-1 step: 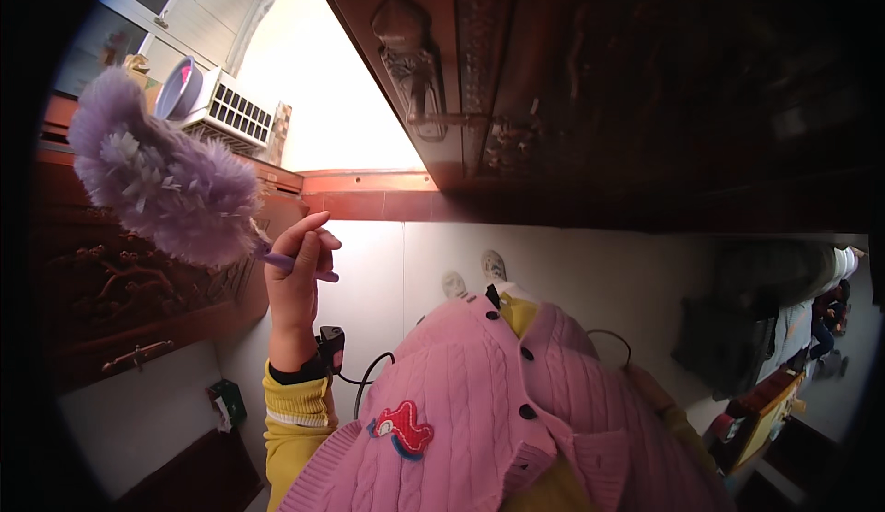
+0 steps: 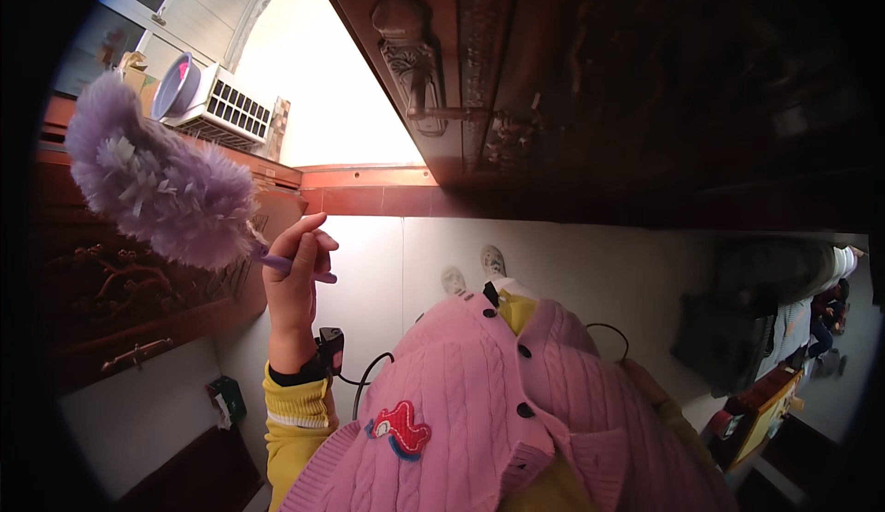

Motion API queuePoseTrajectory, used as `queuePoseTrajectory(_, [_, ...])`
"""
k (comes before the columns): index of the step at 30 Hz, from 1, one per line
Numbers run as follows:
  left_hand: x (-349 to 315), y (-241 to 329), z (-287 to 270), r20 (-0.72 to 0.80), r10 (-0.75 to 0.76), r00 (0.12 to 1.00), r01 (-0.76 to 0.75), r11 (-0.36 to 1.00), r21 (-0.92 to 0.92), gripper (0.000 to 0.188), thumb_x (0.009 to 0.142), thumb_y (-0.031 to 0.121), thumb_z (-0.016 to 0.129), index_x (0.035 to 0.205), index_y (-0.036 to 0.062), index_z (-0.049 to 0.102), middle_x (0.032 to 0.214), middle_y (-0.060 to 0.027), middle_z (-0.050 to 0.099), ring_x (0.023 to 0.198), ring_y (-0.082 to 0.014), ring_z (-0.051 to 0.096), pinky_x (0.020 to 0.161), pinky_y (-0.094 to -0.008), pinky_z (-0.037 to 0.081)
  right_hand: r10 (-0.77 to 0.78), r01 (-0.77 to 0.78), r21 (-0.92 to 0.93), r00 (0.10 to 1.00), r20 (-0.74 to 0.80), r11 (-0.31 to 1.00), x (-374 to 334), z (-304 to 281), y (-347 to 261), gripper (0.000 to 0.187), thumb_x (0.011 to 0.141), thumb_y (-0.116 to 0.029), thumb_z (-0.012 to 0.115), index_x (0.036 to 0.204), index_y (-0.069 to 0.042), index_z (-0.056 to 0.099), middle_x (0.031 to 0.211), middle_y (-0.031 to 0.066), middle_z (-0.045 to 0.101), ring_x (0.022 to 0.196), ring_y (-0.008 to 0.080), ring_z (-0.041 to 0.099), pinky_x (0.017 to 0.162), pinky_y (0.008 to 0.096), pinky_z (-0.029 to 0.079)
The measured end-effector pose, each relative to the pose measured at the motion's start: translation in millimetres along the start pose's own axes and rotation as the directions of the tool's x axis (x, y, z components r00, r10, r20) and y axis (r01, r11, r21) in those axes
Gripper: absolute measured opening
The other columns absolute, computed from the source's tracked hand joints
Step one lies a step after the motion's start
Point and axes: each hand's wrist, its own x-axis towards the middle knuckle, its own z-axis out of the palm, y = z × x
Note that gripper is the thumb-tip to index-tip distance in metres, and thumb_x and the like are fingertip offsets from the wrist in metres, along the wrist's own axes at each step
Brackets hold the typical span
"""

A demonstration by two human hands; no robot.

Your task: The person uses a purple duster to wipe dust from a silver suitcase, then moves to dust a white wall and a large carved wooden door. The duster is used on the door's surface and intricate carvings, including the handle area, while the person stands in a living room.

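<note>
My left hand (image 2: 300,258) is raised on the left, its fingers wrapped round the thin purple handle of a fluffy duster (image 2: 171,185). The duster's lilac head slants up and left, in front of a carved reddish-brown door leaf (image 2: 184,305). A black band with a small device (image 2: 330,346) sits on my left wrist. My right arm hangs low beside my pink vest; only a dim part of my right hand (image 2: 643,385) shows, with its fingers hidden.
Above me stands a dark carved door (image 2: 572,79) with an ornate metal handle (image 2: 419,88). A bright doorway opens beside it, with a red-brown sill (image 2: 369,200). Beyond are a white slatted crate (image 2: 235,111) and a purple basin (image 2: 177,86). A seated person (image 2: 823,318) shows far right.
Very little differs. The duster's head has shifted slightly left with my left hand still closed on its handle.
</note>
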Motion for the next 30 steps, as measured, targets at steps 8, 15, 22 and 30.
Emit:
queuePoseTrajectory(8, [-30.7,-14.2,-26.0,-0.174,-0.103,0.979,0.105,0.995,0.0,0.028,0.106,0.012,0.057,0.129,-0.0002,0.065,0.092,-0.0048,0.069,0.072,-0.0068,0.053,0.062,-0.0184,0.043,0.137,-0.14,-0.036,0.987,-0.088,0.989,-34.1,-58.3,-46.9,0.018,0.1,-0.018,0.063,0.111,-0.005,0.061,0.11,0.0061,0.064,0.103,0.0184,0.061,0.092,0.0345,0.05])
queuePoseTrajectory(15, [-27.2,-23.4,-29.0,-0.176,-0.128,0.976,0.126,0.992,-0.02,0.028,0.105,0.012,0.058,0.129,-0.0012,0.064,0.092,-0.005,0.069,0.072,-0.007,0.053,0.062,-0.0192,0.042,0.184,-0.183,0.022,0.974,-0.134,0.983,-57.1,-103.0,-72.7,0.022,0.1,-0.018,0.063,0.117,-0.005,0.061,0.115,0.0074,0.064,0.107,0.019,0.061,0.094,0.0356,0.05])
queuePoseTrajectory(22, [-9.9,-16.2,-21.8,-0.115,-0.106,0.988,0.106,0.994,-0.008,0.028,0.105,0.01,0.057,0.129,-0.002,0.063,0.091,-0.0051,0.069,0.072,-0.0068,0.052,0.064,-0.0198,0.041,0.188,-0.176,0.095,0.972,-0.144,0.98,-68.5,-114.3,-73.5,0.026,0.1,-0.018,0.063,0.122,-0.005,0.06,0.12,0.0088,0.064,0.111,0.0197,0.06,0.096,0.0368,0.049])
queuePoseTrajectory(30, [10.6,-4.1,-1.3,-0.044,-0.032,0.999,0.032,0.999,0.002,0.026,0.105,0.008,0.055,0.128,0.0003,0.065,0.09,-0.0044,0.068,0.07,-0.0075,0.054,0.06,-0.0195,0.043,0.234,-0.213,0.227,0.97,-0.07,0.951,-67.6,-97.9,-40.8,0.031,0.099,-0.018,0.062,0.128,-0.005,0.059,0.126,0.0103,0.064,0.117,0.0204,0.06,0.098,0.0381,0.049])
